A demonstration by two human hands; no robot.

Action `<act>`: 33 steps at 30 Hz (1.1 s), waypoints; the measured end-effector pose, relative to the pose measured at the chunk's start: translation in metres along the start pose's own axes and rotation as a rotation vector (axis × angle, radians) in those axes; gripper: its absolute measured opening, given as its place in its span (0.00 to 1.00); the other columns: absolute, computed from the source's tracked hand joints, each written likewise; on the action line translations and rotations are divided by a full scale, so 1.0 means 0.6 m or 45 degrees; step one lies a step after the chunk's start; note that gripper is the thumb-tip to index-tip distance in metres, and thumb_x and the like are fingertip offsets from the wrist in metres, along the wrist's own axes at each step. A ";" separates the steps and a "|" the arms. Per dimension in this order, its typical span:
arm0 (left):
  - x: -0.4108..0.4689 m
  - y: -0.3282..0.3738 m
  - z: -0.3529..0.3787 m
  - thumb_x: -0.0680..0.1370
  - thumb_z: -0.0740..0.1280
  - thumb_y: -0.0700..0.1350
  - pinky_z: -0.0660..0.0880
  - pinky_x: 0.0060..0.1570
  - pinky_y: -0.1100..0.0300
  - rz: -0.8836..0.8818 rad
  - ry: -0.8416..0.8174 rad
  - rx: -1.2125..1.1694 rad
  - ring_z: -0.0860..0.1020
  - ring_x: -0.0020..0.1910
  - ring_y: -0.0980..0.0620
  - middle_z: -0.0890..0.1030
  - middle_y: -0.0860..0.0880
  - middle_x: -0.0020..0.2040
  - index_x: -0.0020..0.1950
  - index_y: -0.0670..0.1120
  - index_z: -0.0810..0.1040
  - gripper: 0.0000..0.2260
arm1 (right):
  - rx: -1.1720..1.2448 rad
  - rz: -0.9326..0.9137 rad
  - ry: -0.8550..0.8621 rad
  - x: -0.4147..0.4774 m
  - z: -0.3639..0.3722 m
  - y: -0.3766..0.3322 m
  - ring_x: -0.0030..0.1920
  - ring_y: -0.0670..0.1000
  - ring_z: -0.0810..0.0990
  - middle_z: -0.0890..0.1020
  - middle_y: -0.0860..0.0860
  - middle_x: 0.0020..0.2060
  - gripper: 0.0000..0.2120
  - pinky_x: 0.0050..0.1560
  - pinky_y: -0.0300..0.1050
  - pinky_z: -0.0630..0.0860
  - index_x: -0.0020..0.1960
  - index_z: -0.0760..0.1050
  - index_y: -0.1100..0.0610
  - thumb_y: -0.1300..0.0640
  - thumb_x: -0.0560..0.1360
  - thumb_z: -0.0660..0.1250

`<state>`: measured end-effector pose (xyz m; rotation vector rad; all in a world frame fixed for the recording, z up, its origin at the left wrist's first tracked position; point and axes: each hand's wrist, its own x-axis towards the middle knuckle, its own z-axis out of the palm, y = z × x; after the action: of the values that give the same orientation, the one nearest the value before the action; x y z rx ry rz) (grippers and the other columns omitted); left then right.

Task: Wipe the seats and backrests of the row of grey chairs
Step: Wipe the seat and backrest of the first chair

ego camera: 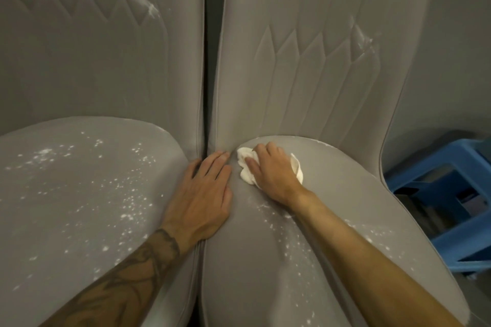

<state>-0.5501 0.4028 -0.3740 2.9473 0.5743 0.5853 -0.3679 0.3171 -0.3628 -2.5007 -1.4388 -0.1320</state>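
Two grey upholstered chairs stand side by side. The left seat (79,194) is speckled with white powder. The right seat (265,260) has powder mostly along its right side. My right hand (271,167) presses a crumpled white cloth (245,168) onto the back left corner of the right seat, fingers curled over it. My left hand (204,194) lies flat with straight fingers on the right seat's left edge, beside the gap between the chairs. White smears mark the left backrest (106,61) and the right backrest (305,61) near their upper right quilting.
A blue plastic stool (446,194) stands on the floor to the right of the right chair. A narrow dark gap (211,34) runs between the two backrests. A grey wall is behind the chairs.
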 end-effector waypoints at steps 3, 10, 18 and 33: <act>-0.001 0.000 0.000 0.81 0.52 0.47 0.71 0.72 0.42 0.004 0.013 -0.055 0.75 0.73 0.43 0.77 0.41 0.72 0.67 0.40 0.80 0.23 | 0.114 -0.207 0.014 -0.057 0.001 -0.015 0.45 0.56 0.71 0.74 0.54 0.48 0.17 0.50 0.55 0.69 0.52 0.72 0.55 0.43 0.82 0.54; -0.005 -0.001 -0.008 0.81 0.56 0.45 0.71 0.73 0.42 0.005 0.022 -0.056 0.74 0.73 0.42 0.77 0.40 0.72 0.69 0.39 0.79 0.21 | 0.003 0.044 -0.066 -0.039 -0.024 0.014 0.53 0.60 0.72 0.73 0.57 0.53 0.17 0.56 0.57 0.68 0.55 0.72 0.58 0.44 0.84 0.55; -0.043 -0.002 -0.040 0.80 0.59 0.39 0.72 0.65 0.44 -0.124 -0.046 -0.150 0.77 0.66 0.38 0.77 0.39 0.67 0.65 0.39 0.77 0.16 | 0.066 -0.184 -0.086 -0.094 -0.011 -0.053 0.49 0.61 0.75 0.75 0.57 0.49 0.16 0.53 0.56 0.70 0.53 0.73 0.57 0.44 0.83 0.57; -0.078 0.014 -0.046 0.80 0.68 0.37 0.76 0.62 0.41 -0.124 -0.087 0.044 0.80 0.61 0.37 0.81 0.37 0.63 0.64 0.37 0.80 0.12 | -0.152 0.299 -0.014 -0.137 -0.049 -0.033 0.56 0.60 0.73 0.75 0.57 0.56 0.18 0.56 0.54 0.66 0.60 0.72 0.56 0.44 0.84 0.53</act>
<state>-0.5982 0.3778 -0.3639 2.9373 0.7233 0.4678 -0.4253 0.2500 -0.3480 -2.7485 -1.1603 -0.1638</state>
